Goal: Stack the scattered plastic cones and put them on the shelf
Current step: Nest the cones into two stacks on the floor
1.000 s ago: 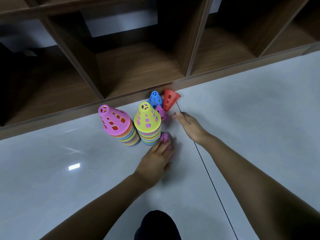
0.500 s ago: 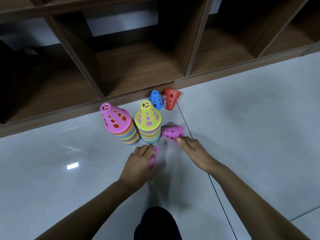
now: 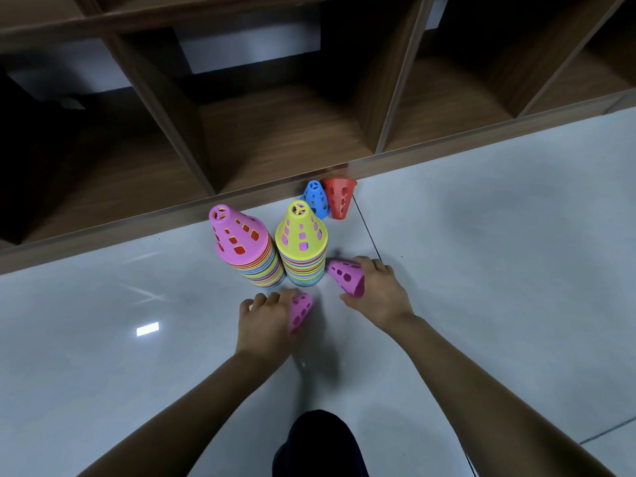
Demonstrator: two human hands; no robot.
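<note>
Two stacks of perforated plastic cones stand on the pale floor: one topped by a pink cone (image 3: 237,239), one topped by a yellow cone (image 3: 301,232). Behind them a blue cone (image 3: 315,199) stands upright beside an orange cone (image 3: 339,197) turned upside down, both against the shelf's base. My left hand (image 3: 265,318) grips a pink cone (image 3: 300,309) just in front of the stacks. My right hand (image 3: 378,294) holds another pink cone (image 3: 346,275) on its side, its tip pointing at the yellow-topped stack.
The dark wooden shelf (image 3: 275,132) runs across the top with several open compartments at floor level. A dark floor joint (image 3: 370,232) runs forward from the orange cone. My dark-clothed knee (image 3: 316,442) shows at the bottom.
My right hand picked a pink cone from near the blue one and drew it toward me. My left hand lifted its pink cone and pulled back from the yellow-topped stack.
</note>
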